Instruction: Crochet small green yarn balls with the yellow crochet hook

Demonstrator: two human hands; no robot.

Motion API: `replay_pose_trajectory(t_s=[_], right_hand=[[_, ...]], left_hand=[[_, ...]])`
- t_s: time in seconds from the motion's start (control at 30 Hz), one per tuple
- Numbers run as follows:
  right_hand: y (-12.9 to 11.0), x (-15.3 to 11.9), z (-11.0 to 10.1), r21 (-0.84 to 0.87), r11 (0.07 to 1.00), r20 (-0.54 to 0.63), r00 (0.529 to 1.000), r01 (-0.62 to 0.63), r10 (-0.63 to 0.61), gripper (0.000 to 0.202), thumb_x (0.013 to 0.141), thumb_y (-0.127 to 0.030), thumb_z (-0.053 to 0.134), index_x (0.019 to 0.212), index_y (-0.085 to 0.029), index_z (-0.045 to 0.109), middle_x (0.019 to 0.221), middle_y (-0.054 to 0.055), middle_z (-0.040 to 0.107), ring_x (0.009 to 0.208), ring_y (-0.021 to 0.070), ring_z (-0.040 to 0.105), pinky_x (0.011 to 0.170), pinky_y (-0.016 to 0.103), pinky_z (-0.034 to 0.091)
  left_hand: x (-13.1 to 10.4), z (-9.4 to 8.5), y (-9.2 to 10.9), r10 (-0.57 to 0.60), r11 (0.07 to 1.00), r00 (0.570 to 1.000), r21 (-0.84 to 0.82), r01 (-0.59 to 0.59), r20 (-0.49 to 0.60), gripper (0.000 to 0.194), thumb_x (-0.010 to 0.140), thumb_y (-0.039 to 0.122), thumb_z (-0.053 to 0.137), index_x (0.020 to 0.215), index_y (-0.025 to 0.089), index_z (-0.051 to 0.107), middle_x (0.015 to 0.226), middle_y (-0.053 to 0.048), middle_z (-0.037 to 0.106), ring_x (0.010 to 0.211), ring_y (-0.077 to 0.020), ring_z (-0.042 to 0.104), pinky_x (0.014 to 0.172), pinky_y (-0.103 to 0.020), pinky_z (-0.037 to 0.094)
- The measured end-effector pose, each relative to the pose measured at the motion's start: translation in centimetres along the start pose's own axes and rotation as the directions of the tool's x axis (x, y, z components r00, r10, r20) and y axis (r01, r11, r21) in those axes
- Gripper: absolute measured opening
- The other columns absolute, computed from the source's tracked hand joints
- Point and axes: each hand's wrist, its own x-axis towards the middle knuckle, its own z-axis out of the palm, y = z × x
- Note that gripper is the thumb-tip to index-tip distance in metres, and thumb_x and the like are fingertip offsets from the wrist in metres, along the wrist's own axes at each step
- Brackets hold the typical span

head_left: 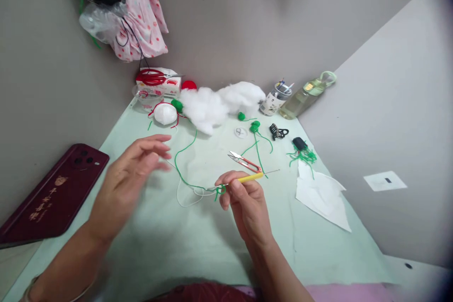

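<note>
My right hand (247,200) is closed around a yellow-handled crochet hook (250,178), held nearly level above the table. At the hook's left end hangs a small piece of green crochet (220,191), close to my fingertips. Green yarn (176,159) runs from there in a curve toward a green ball (176,105) at the back. Thin white yarn (191,205) loops loosely below the green strand, and a white yarn ball (165,114) rests at the back left. My left hand (132,174), slightly blurred, is raised left of the yarn with fingers apart, holding nothing I can see.
Red-handled thread snips (246,162) lie just beyond my right hand. Fluffy white stuffing (207,106) sits at the back, with a pen cup (274,100) and a bottle (304,96) to its right. A dark red phone (53,193) is at left, white paper (320,196) at right.
</note>
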Motion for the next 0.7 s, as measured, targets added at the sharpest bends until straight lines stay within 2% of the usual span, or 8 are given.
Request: replay_pose_trajectory(t_s=[0.07, 0.13, 0.33, 0.4, 0.5, 0.57, 0.63, 0.7], right_hand=[[0.1, 0.0, 0.0, 0.014, 1.000, 0.028, 1.000, -0.015, 0.014, 0.019, 0.094, -0.039, 0.077, 0.085, -0.023, 0.081, 0.085, 0.001, 0.079, 0.048, 0.0056, 0.054, 0.058, 0.028, 0.044], [0.1, 0.0, -0.1, 0.026, 1.000, 0.042, 0.999, -0.014, 0.013, 0.017, 0.094, -0.038, 0.076, 0.087, -0.024, 0.082, 0.084, 0.001, 0.078, 0.048, 0.0055, 0.054, 0.057, 0.027, 0.044], [0.3, 0.3, -1.1, 0.039, 0.999, -0.010, 1.000, -0.010, 0.010, 0.018, 0.095, -0.037, 0.075, 0.088, -0.022, 0.079, 0.082, 0.000, 0.074, 0.047, 0.0052, 0.051, 0.056, 0.027, 0.045], [0.3, 0.5, -1.2, 0.042, 0.999, -0.016, 1.000, -0.012, 0.013, 0.018, 0.095, -0.037, 0.076, 0.088, -0.022, 0.080, 0.081, 0.001, 0.075, 0.046, 0.0042, 0.050, 0.053, 0.025, 0.041], [0.3, 0.8, -1.0, 0.076, 0.997, -0.003, 1.000, -0.013, 0.013, 0.016, 0.095, -0.036, 0.076, 0.087, -0.023, 0.081, 0.084, 0.001, 0.078, 0.045, 0.0027, 0.051, 0.051, 0.023, 0.038], [0.3, 0.9, -0.8, 0.098, 0.995, 0.004, 1.000, -0.017, 0.016, 0.015, 0.095, -0.036, 0.076, 0.087, -0.024, 0.081, 0.085, 0.001, 0.080, 0.045, 0.0021, 0.051, 0.050, 0.022, 0.037], [0.4, 0.9, -0.7, 0.113, 0.993, 0.007, 1.000, -0.024, 0.024, 0.015, 0.095, -0.035, 0.076, 0.087, -0.024, 0.081, 0.085, 0.001, 0.080, 0.045, 0.0019, 0.050, 0.049, 0.021, 0.037], [0.5, 0.8, -0.6, 0.123, 0.992, 0.015, 0.999, -0.031, 0.029, 0.015, 0.096, -0.034, 0.076, 0.087, -0.024, 0.081, 0.086, 0.002, 0.080, 0.045, 0.0019, 0.050, 0.049, 0.021, 0.037]], left_hand=[[-0.1, 1.9, -0.1, 0.065, 0.992, 0.991, -0.112, -0.052, 0.121, 0.033, 0.100, 0.055, 0.062, 0.098, 0.023, 0.069, 0.111, -0.004, 0.064, 0.105, -0.0227, 0.062, 0.101, -0.036, 0.050], [0.0, 3.8, -0.7, -0.014, 0.986, 0.957, -0.152, 0.061, 0.290, 0.045, 0.101, 0.062, 0.056, 0.083, 0.022, 0.061, 0.080, 0.001, 0.050, 0.081, -0.0180, 0.056, 0.098, -0.039, 0.052], [1.0, 5.8, -2.3, -0.128, 0.725, 0.643, -0.371, 0.580, 0.755, 0.064, 0.097, 0.078, 0.044, 0.068, 0.021, 0.048, 0.065, 0.008, 0.034, 0.052, -0.0086, 0.020, 0.068, -0.035, 0.063], [1.4, 5.3, -1.7, -0.094, 0.583, 0.609, -0.453, 0.675, 0.787, 0.063, 0.094, 0.077, 0.053, 0.067, 0.020, 0.051, 0.065, 0.008, 0.035, 0.048, -0.0068, 0.017, 0.050, -0.029, 0.061], [2.0, 4.2, 0.1, -0.179, 0.384, 0.757, -0.664, 0.642, 0.628, 0.054, 0.100, 0.065, 0.055, 0.076, 0.018, 0.065, 0.072, 0.003, 0.051, 0.046, -0.0059, 0.029, 0.034, -0.015, 0.047], [2.5, 3.7, 1.3, -0.293, 0.379, 0.889, -0.810, 0.447, 0.353, 0.054, 0.109, 0.057, 0.039, 0.090, 0.020, 0.073, 0.085, -0.003, 0.065, 0.054, -0.0064, 0.051, 0.042, -0.011, 0.051], [2.8, 3.6, 1.6, -0.290, 0.475, 0.952, -0.848, 0.236, 0.102, 0.057, 0.111, 0.057, 0.033, 0.092, 0.026, 0.076, 0.098, -0.004, 0.074, 0.080, -0.0124, 0.070, 0.075, -0.025, 0.067], [2.8, 3.7, 0.9, -0.129, 0.633, 0.992, -0.769, 0.083, 0.001, 0.063, 0.108, 0.064, 0.034, 0.075, 0.029, 0.075, 0.108, -0.001, 0.078, 0.114, -0.0204, 0.071, 0.111, -0.044, 0.057]])
